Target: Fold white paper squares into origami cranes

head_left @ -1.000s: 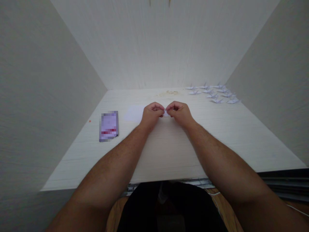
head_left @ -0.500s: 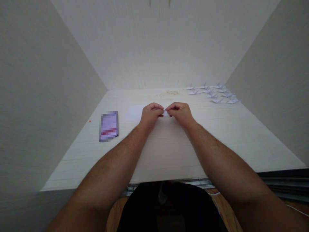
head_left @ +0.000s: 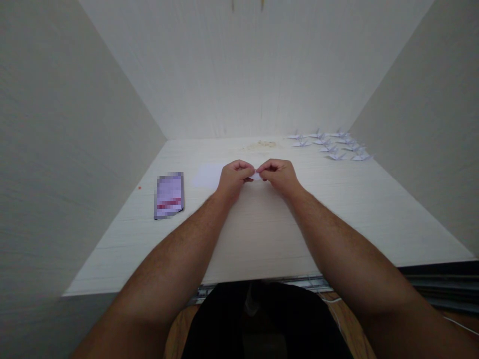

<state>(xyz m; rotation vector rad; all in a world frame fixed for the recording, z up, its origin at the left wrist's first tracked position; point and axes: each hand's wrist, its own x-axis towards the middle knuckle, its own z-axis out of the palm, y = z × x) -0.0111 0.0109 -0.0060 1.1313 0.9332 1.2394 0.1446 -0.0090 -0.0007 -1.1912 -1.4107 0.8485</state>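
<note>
Two forearms reach forward over table in head view, angled inward. Left hand and right hand curl, fingertips nearly meeting, thumbs and forefingers pinching small white paper between them, near table's middle. Paper birds stand at far right.

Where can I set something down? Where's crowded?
Bare: white tabletop right of the right forearm, nearer than the folded white paper birds; between it and the left forearm, nearer than the small white paper piece pinched by left hand and right hand. Crowded: far right corner, with birds. Tighter: left side, with a flat purple rectangular object and white paper sheet.
</note>
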